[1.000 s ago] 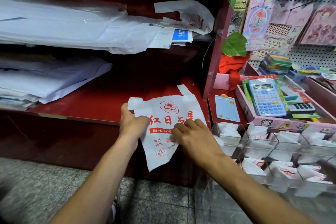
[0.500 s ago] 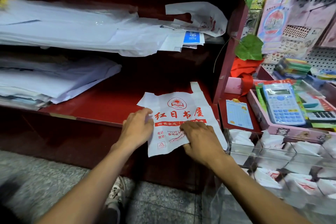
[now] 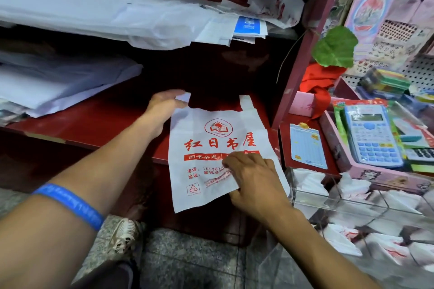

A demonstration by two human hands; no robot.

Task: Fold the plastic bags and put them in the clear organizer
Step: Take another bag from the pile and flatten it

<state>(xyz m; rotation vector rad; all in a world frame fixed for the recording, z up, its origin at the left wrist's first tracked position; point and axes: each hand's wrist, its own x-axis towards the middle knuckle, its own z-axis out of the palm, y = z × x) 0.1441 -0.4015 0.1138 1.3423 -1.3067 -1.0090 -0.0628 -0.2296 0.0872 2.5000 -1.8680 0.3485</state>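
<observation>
Step in hand, as I judge it: flattening one bag before the first fold. The white plastic carrier bag with red printed lettering (image 3: 218, 148) lies at centre frame, spread face-up on the dark red wooden shelf (image 3: 98, 119), its lower part hanging over the shelf's front edge. No crease made yet.

Left hand (image 3: 164, 107), centre frame just above and left of the bag: arm stretched forward, fingers at the bag's upper-left handle loop. They look roughly straight and together; motion blur means I cannot tell whether they pinch the loop or only press it.

Right hand (image 3: 252, 180), lower centre: palm down on the bag's lower right, fingers slightly spread and bent, fingertips pressing the film; thumb tucked near the bottom edge, grip there unclear.

Next move likely calls for bringing one long side over the other, keeping the film pinned so it does not slide off the edge.

Clear acrylic compartment organizer (image 3: 352, 204), lower right of frame, already holds several folded white bags; it sits just beside the right wrist.
</observation>
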